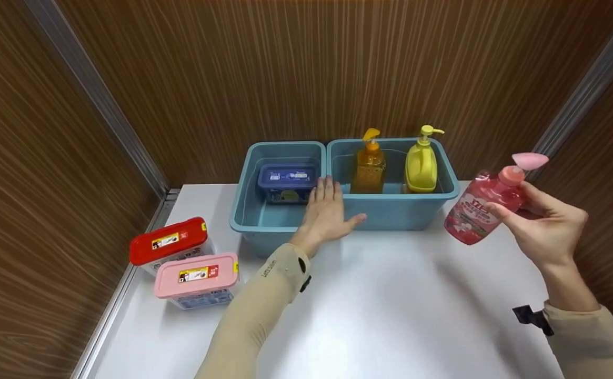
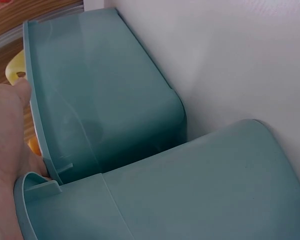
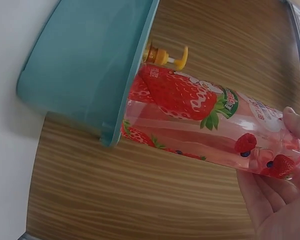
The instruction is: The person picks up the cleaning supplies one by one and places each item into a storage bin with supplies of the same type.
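Observation:
My right hand (image 1: pixel 548 226) grips a pink pump bottle (image 1: pixel 477 210) by its upper part, tilted and held to the right of the right teal bin (image 1: pixel 390 213). In the right wrist view the bottle (image 3: pixel 190 117) shows strawberry pictures, its base end close to the bin's rim. My left hand (image 1: pixel 324 213) lies with straight fingers over the adjoining rims of the two bins, thumb spread to the right. An amber pump bottle (image 1: pixel 368 171) and a yellow pump bottle (image 1: pixel 421 168) stand in the right bin. A dark blue lidded box (image 1: pixel 288 179) sits in the left bin (image 1: pixel 264 229).
Left of the bins, on the white table (image 1: pixel 380 316), stand a red-lidded box (image 1: pixel 169 242) and a pink-lidded box (image 1: pixel 198 279). A wood-grain wall (image 1: pixel 285 68) rises behind the bins, with more panels at both sides.

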A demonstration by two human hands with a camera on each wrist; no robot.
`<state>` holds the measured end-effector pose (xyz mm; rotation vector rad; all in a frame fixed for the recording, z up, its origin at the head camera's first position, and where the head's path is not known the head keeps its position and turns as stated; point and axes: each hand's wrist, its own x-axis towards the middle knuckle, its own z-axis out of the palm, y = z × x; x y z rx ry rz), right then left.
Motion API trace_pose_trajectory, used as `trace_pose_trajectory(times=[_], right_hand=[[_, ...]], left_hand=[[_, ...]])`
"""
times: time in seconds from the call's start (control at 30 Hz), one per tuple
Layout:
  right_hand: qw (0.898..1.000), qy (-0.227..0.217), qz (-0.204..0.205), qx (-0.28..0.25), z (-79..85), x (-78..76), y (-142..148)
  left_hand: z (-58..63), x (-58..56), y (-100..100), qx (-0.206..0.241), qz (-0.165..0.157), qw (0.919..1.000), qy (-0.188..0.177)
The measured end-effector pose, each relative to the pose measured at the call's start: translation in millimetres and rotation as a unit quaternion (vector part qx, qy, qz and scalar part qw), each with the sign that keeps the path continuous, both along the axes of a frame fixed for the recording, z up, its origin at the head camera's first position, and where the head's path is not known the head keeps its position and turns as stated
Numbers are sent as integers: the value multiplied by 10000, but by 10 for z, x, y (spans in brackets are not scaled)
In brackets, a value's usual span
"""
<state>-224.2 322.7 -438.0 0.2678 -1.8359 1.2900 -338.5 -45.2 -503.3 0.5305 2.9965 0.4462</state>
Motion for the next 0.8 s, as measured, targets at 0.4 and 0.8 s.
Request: trace_pose_trajectory(times=[0.4,0.8], right_hand=[[9962,-339,738,320,221,-227,-253],[9879,-1034,1016,546,295,-452,-515]], left_hand=[[6,6,-12,4,47,10000,-32],[-4,10,5,91,88,9999,29]])
